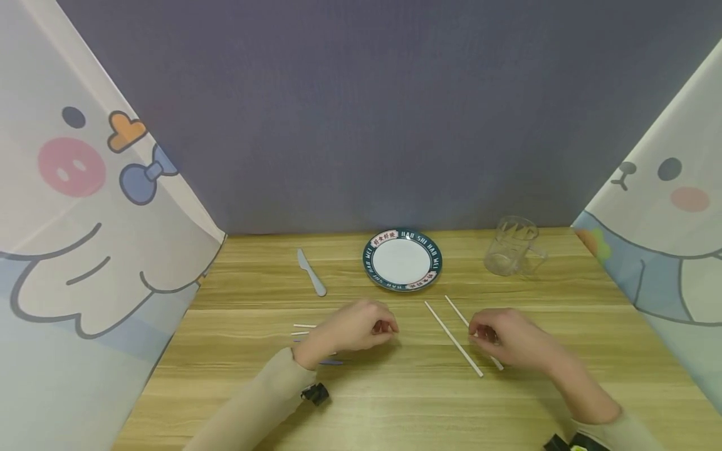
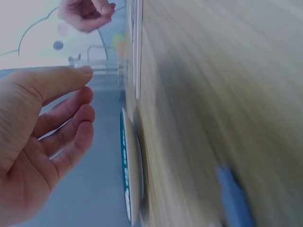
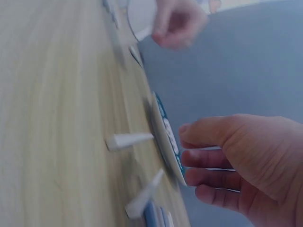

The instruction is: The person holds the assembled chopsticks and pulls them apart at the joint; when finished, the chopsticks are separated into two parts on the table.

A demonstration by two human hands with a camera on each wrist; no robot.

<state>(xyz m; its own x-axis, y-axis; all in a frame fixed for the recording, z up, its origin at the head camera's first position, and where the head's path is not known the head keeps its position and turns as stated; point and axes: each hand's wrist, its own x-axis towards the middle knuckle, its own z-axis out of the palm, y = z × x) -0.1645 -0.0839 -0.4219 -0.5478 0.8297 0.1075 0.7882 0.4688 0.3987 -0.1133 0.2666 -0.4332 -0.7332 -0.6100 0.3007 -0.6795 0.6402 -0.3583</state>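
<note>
My left hand [image 1: 361, 326] and right hand [image 1: 510, 338] hover above the wood-grain table [image 1: 395, 407], fingers loosely bent, both released. Two white sticks [image 1: 454, 339] lie there, one between my hands, one partly beneath the right. Cartoon-printed panels [image 1: 101, 263] flank a grey backdrop [image 1: 361, 113].

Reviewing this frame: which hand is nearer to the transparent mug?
Right. The right hand is on the near side of the transparent mug; the left hand is farther off, to its near left.
</note>
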